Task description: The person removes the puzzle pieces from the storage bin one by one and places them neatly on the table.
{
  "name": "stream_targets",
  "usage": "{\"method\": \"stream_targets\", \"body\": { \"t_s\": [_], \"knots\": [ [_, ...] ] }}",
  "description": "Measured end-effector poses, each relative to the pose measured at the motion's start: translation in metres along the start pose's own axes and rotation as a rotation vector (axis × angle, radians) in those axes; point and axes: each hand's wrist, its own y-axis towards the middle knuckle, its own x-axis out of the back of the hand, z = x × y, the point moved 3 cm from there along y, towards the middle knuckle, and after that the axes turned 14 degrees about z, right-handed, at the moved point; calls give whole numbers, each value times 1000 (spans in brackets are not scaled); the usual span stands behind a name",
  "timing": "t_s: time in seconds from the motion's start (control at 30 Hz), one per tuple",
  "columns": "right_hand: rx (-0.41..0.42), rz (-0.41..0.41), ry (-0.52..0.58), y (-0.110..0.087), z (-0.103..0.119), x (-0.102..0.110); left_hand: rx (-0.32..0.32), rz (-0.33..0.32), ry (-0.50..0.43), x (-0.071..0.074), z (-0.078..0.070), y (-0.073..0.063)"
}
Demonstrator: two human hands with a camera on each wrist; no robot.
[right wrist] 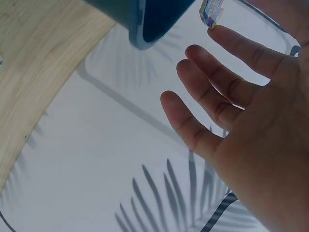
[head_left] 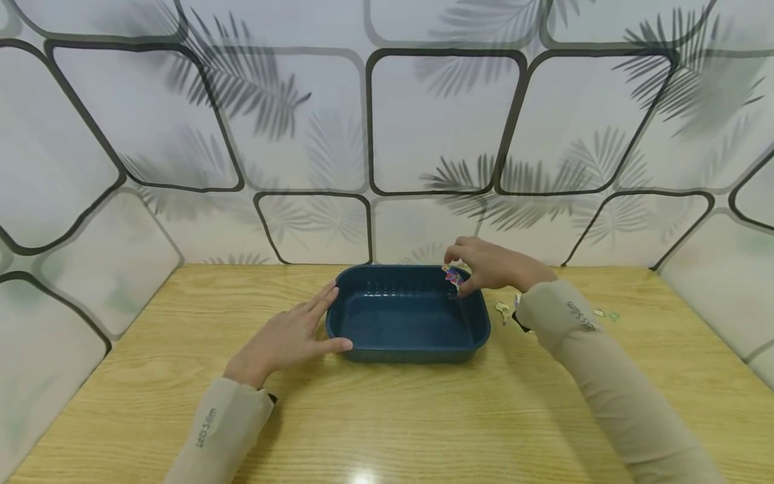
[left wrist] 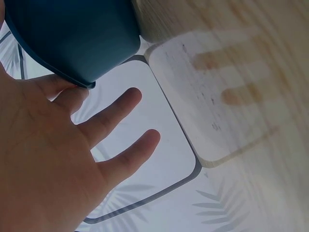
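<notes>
A dark blue rectangular basin [head_left: 405, 356] sits on the wooden table against the back wall. My left hand [head_left: 290, 339] spans its left front corner, fingertips at the left rim and thumb at the front rim. In the left wrist view, the ring and little fingers [left wrist: 126, 153] stretch out past the basin's side. Over the basin's far right corner, my right hand [head_left: 492, 263] pinches a small flat colourful piece [head_left: 452, 277] between thumb and fingertips. The piece [right wrist: 211, 12] looks shiny, with a pale edge, in the right wrist view; what kind it is, I cannot tell.
To the right of the basin, a small yellowish piece [head_left: 502, 310] lies on the table, with others partly behind the right sleeve. Farther right are a small pale piece [head_left: 599, 312] and a greenish piece [head_left: 614, 316]. Leaf-patterned walls [head_left: 314, 134] enclose the table [head_left: 393, 417] at the back and sides.
</notes>
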Motion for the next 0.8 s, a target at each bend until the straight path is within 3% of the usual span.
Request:
{"method": "stream_targets", "body": {
  "t_s": [0.37, 0.8],
  "knots": [
    [-39, -18, -116, -11, -11, 0, -5, 0, -5, 1, 1, 0],
    [-6, -45, -127, -21, -19, -5, 3, 9, -8, 0, 0, 0]
  ]
}}
